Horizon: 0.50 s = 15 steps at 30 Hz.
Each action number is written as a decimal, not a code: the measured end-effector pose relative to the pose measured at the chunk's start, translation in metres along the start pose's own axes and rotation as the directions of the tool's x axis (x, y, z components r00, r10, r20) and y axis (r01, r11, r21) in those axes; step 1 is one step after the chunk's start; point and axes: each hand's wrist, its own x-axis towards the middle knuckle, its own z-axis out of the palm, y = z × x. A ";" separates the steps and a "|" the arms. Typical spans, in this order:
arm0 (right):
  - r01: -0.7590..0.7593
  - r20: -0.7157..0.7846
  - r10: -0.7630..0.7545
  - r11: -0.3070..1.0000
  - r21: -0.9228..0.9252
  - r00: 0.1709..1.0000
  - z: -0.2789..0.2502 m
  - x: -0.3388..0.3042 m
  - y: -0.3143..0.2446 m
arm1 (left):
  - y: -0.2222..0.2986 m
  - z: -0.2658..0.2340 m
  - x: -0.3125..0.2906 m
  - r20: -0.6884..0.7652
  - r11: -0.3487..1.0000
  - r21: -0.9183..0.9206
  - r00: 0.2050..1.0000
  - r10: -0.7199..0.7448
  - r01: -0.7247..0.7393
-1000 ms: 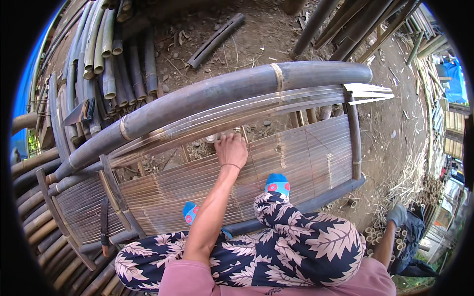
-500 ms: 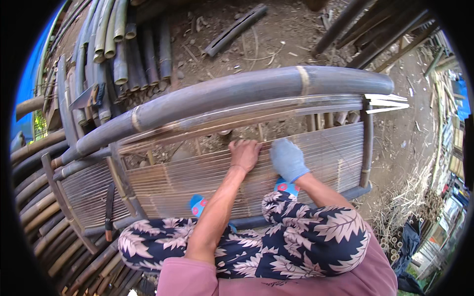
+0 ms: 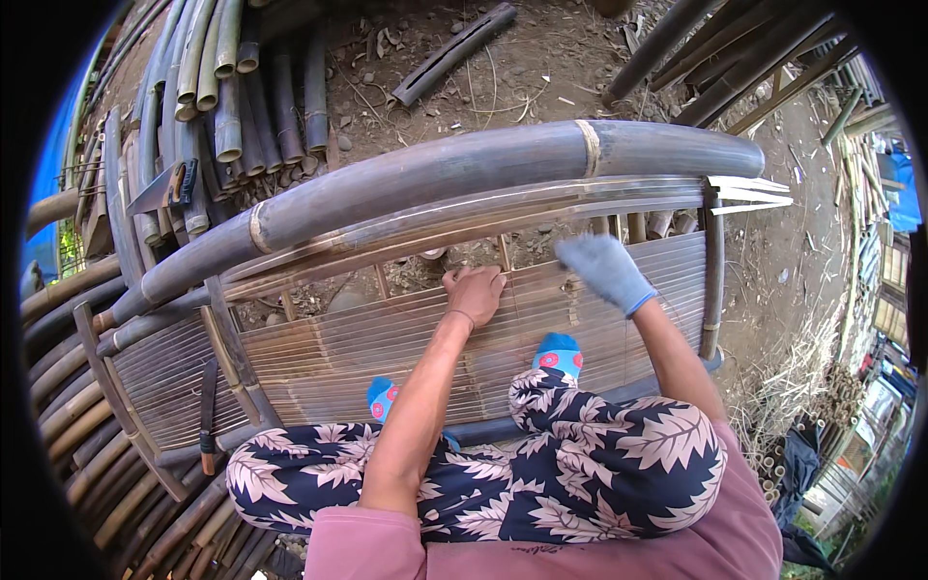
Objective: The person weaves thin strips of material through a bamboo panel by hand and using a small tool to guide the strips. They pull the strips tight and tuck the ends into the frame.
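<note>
We have slats [image 3: 329,362] covering the near part of the bamboo frame [image 3: 713,280], while a gap lies unfilled between them and the far strips [image 3: 464,222]. Our bare left hand [image 3: 477,295] rests on the slats' far edge, fingers bent, gripping or pressing we cannot tell; our gloved right hand [image 3: 601,269] hovers blurred, its hold unclear.

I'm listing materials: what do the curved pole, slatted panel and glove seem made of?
Curved pole: seemingly bamboo, smooth, glossy, given its pale node rings. Slatted panel: probably split bamboo, from its narrow, shiny strips. Glove: probably fabric, from its soft, dull surface; blur hides any weave.
</note>
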 end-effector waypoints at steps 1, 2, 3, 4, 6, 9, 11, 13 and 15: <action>-0.105 0.219 0.239 0.865 -0.490 0.946 0.007 -0.006 -0.005 | -0.001 0.000 0.001 -0.016 1.000 -0.011 1.000 0.007 -0.007; 0.068 0.412 0.148 0.883 -0.464 0.899 0.016 -0.014 -0.012 | -0.002 0.000 0.001 -0.016 1.000 -0.010 1.000 0.012 -0.012; 0.200 0.576 0.119 0.866 -0.459 0.809 0.028 -0.022 -0.024 | -0.003 0.001 0.002 -0.071 0.999 -0.018 0.997 0.033 -0.035; 0.225 0.597 0.091 0.872 -0.434 0.797 0.046 -0.025 -0.039 | -0.003 0.002 0.003 -0.106 0.999 -0.020 0.993 0.042 -0.044; 0.411 0.257 -0.386 0.910 -0.049 0.886 0.060 -0.025 -0.051 | -0.005 0.003 0.004 -0.108 0.998 -0.048 0.993 0.040 -0.046; 0.184 0.258 -0.196 0.980 0.070 0.946 0.057 -0.031 -0.043 | -0.006 0.004 0.007 -0.124 0.993 -0.081 0.990 0.072 -0.082; -0.171 0.574 0.192 0.981 -0.091 0.796 0.043 -0.046 -0.021 | -0.007 0.002 0.007 -0.182 0.993 -0.077 0.981 0.069 -0.084; 0.083 0.466 -0.029 0.992 -0.096 0.884 0.037 -0.064 -0.003 | -0.005 -0.001 0.004 -0.047 0.995 -0.092 0.999 0.018 -0.023; -0.204 0.318 0.157 0.972 0.120 0.935 0.035 -0.085 0.012 | 0.003 -0.001 0.000 -0.229 0.994 -0.087 0.973 0.037 -0.058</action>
